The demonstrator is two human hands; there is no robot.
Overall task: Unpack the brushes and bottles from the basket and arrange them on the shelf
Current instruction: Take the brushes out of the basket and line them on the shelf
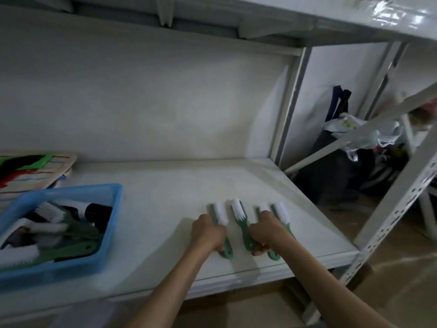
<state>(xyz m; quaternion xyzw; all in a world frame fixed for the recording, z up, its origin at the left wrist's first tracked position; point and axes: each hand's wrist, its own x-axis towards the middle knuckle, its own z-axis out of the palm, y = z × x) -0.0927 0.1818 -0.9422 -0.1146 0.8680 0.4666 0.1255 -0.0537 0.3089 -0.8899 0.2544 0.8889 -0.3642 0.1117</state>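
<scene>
Several green-handled brushes with white bristles lie side by side near the front right of the white shelf [165, 185]. My left hand [207, 234] grips the handle of the leftmost brush [221, 215]. My right hand [266, 230] covers a third brush [262, 207] and holds its handle. A second brush [240, 217] lies free between my hands, and a fourth brush [281, 213] lies on the far right. The blue basket [71, 192] stands at the left of the shelf with more brushes [50, 213] and dark bottles [98, 213] inside.
A striped board with green and red marks [35, 166] leans behind the basket. The shelf's perforated front upright [402, 209] stands at the right. Bags and clutter [354, 143] sit on the floor beyond the shelf. An upper shelf [354, 15] overhangs.
</scene>
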